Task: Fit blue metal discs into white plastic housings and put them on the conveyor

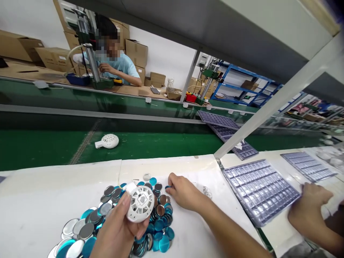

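Note:
My left hand [118, 225] is wrapped round a white round device [141, 203] with a slotted, spoke-patterned face and a short neck. Beneath and around it lies a spread of round discs [159, 225], some mirror-like, others blue. To the right of the device, my right hand [181, 190] has its fingers pinched at the pile's right edge, with a small blue disc [168, 187] between the fingertips.
A similar white device [108, 141] lies on the green belt [161, 143]. Compartmented trays [262, 190] are on the right, beside another person's hand [309, 208]. A slanted white post [268, 104] rises behind the table. Across the belt sits a person [123, 66].

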The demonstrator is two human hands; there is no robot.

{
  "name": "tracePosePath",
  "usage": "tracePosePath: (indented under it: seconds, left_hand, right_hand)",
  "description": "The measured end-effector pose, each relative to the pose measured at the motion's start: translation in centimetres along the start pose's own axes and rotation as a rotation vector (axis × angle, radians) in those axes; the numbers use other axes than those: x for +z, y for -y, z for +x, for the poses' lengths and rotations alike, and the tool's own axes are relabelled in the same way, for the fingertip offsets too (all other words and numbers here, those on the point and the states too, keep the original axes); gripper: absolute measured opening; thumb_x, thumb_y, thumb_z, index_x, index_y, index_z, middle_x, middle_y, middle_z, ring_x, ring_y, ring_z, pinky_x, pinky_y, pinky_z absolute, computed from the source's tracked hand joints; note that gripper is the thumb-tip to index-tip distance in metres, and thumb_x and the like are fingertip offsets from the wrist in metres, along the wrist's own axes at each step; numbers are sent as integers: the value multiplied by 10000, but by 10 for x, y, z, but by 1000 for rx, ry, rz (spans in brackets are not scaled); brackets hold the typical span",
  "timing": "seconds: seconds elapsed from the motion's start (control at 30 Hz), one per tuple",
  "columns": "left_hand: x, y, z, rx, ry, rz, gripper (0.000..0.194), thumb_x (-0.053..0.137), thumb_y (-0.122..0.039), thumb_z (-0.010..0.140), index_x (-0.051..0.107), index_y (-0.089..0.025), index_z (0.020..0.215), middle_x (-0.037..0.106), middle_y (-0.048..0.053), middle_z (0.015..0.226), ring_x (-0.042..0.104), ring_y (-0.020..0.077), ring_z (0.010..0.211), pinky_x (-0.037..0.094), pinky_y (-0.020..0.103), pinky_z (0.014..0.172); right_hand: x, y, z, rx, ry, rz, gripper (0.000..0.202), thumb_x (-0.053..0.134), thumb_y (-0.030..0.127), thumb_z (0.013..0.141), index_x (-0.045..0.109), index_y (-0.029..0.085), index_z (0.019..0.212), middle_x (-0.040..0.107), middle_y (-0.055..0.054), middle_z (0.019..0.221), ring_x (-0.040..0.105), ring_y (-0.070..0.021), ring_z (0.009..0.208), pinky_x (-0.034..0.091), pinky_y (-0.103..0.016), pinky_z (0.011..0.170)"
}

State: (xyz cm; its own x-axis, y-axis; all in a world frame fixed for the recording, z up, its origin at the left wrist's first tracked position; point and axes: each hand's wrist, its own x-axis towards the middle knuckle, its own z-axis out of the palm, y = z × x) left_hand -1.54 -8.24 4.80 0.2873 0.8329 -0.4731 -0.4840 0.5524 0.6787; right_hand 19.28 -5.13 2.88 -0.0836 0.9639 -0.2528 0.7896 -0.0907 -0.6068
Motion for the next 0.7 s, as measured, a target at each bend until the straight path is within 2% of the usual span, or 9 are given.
tracePosePath:
  seconds: [0.07, 0.13, 0.2, 0.27, 0.37, 0.53, 0.7]
  left_hand:
    - [0, 1, 0, 34, 5, 47, 448, 622, -589, 858, 660, -213, 1100, 612, 11, 587, 456, 145, 527, 425, 228, 482]
    - [1, 2, -2, 65, 0, 83, 489, 639, -595, 844, 628, -247, 1188, 609, -7, 615, 442, 140, 534, 402, 227, 490]
    - [3, 3, -3, 99, 6, 110, 477, 638, -581, 851, 633, -254, 1198, 582, -24, 627, 414, 131, 541, 399, 226, 512]
    - [5, 4, -5, 120, 23, 117, 439, 631, -550, 869, 638, -268, 1206, 591, -23, 704, 412, 131, 580, 405, 222, 534]
    - [4, 9, -7, 99, 23, 108, 457, 655, -527, 861, 622, -309, 1261, 631, -6, 888, 453, 149, 674, 437, 223, 581]
    - [0, 14, -10, 84, -47, 145, 463, 744, -523, 785, 697, -327, 1202, 592, -9, 755, 449, 172, 667, 456, 213, 584]
    - [1, 16, -12, 110, -90, 161, 434, 766, -506, 760, 744, -311, 1148, 667, 22, 864, 480, 189, 680, 468, 234, 570]
  right_hand:
    - [-11, 7, -16, -14, 18, 80, 90, 533, 201, 921, 480, 230, 853, 608, 9, 720, 543, -171, 654, 380, -265, 595]
    - [-19, 18, -38, -46, 30, 306, 72, 521, 247, 949, 478, 240, 892, 602, 37, 688, 524, -141, 608, 383, -237, 571]
    - [-21, 33, -59, -58, 44, 572, 63, 557, 280, 941, 517, 236, 919, 595, 43, 693, 506, -120, 586, 394, -217, 553]
    - [-16, 46, -73, -78, 46, 691, 59, 594, 283, 919, 572, 229, 928, 591, 37, 699, 503, -114, 583, 403, -206, 538]
    - [-3, 58, -77, -161, -22, 617, 25, 618, 240, 884, 629, 224, 900, 574, 43, 644, 499, -112, 565, 402, -203, 532]
    - [6, 61, -70, -252, -141, 477, 66, 598, 210, 878, 659, 235, 866, 604, 35, 664, 510, -111, 560, 412, -200, 535]
    - [3, 58, -73, -254, -162, 407, 83, 596, 217, 890, 673, 250, 884, 640, 28, 705, 544, -120, 588, 422, -199, 543]
